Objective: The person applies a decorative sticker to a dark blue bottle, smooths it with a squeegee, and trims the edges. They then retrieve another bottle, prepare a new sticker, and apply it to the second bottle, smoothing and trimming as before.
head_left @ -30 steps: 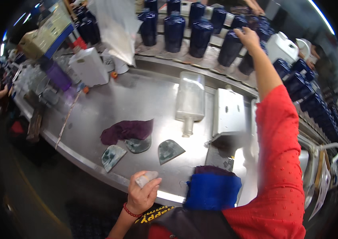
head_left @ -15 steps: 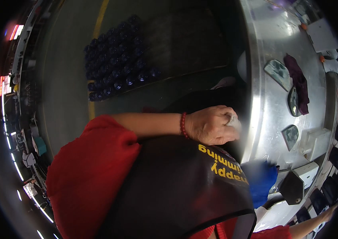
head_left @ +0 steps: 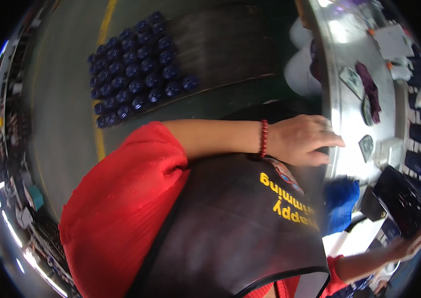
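Dark bottle, right side of frame, is gripped by the right hand; fingers blurred. Left hand, right of centre, is held at the edge of the desk, fingers loosely bent, one extended; whether the pale bit there is pinched cannot be told. Below it, blue cloth is seen. Purple cloth is laid on the desk, upper right. Blue bottles are grouped on the floor, upper left.
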`<state>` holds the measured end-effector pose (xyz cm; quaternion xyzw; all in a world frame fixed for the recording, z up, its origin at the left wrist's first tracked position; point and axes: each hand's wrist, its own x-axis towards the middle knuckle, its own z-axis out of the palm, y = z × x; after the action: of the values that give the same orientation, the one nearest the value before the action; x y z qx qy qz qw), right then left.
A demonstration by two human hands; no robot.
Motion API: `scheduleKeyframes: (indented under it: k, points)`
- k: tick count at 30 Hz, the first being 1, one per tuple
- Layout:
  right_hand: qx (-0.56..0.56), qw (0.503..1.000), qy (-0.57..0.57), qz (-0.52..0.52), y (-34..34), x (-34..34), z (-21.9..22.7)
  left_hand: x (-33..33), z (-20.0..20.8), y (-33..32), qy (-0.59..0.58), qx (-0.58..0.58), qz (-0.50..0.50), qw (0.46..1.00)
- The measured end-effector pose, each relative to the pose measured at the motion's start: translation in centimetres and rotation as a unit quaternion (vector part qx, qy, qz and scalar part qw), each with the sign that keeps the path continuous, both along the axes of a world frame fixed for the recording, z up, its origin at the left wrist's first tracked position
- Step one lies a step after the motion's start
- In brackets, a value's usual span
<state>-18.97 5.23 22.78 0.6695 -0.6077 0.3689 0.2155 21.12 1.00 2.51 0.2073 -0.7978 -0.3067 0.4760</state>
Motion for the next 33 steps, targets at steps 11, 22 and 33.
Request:
scheduleKeyframes:
  k: [11,22,33]
  points:
    - [-0.021,0.991,-0.135,-0.016,0.7,13.2,-9.6,-14.0,3.5,-3.9,0.072,-0.048,-0.121,0.989]
    - [0.186,0.858,-0.478,-0.033,2.2,10.3,-15.7,-19.5,1.7,-13.0,0.195,0.561,-0.339,0.730]
    - [0.184,0.857,-0.480,0.035,2.6,9.8,-15.6,-21.2,1.8,-13.1,0.163,0.688,-0.340,0.620]
